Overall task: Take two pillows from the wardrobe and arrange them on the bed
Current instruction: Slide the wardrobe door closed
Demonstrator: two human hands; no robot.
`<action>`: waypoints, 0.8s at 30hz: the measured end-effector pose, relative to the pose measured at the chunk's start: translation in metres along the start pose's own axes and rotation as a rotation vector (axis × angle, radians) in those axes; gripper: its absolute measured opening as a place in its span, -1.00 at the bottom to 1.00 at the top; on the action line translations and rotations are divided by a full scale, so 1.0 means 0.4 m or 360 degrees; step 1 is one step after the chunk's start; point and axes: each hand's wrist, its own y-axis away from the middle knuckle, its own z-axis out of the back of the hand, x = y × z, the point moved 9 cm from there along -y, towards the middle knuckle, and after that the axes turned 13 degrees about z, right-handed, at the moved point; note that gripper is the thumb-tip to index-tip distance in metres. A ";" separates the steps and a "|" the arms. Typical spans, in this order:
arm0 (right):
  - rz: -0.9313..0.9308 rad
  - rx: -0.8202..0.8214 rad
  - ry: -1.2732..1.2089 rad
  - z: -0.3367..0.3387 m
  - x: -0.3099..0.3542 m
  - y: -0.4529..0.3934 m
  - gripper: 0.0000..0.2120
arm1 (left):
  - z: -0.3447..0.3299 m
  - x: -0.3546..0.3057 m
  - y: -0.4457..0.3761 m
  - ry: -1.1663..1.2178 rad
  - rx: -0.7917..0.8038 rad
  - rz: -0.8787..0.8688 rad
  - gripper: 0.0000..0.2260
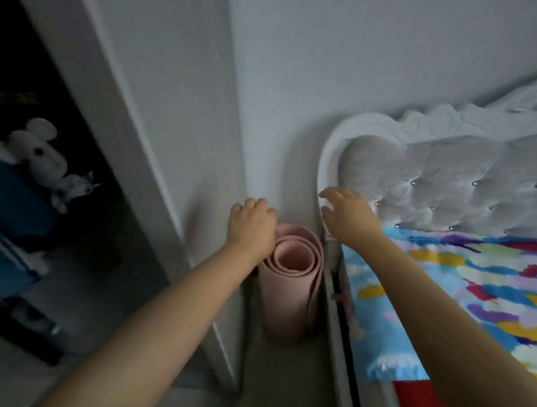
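Your left hand [252,224] hangs with its grip loosely curled and holding nothing, just above the top of the rolled pink mat [291,279] that stands on end in the gap between the wardrobe's side panel [155,149] and the bed [446,291]. Your right hand [346,212] has its fingers spread and its grip likewise empty, in front of the tufted headboard [439,181] at the corner of the bed. No pillow shows in either grip or on the striped bedcover [479,284]. The wardrobe [22,168] opens to your left, dark inside, with a plush mouse [36,153] on a blue bundle; you cannot pick out any pillow in there. So the pillows most likely lie leftward from both grips, and your left hand is the nearer one to the opening.
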 end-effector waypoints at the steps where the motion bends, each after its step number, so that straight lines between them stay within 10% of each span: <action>1: 0.0061 -0.0022 -0.0030 -0.002 0.088 -0.004 -0.68 | 0.026 0.080 0.049 0.0002 -0.0034 0.0060 -0.76; 9: 0.0702 -0.0222 -0.0204 -0.058 0.827 0.000 -0.80 | 0.136 0.721 0.417 -0.0175 -0.0122 0.0502 -0.76; 24: 0.1442 0.0274 -0.0274 -0.633 1.793 -0.487 -0.72 | 0.049 1.863 0.554 -0.0366 0.0202 0.1322 -0.75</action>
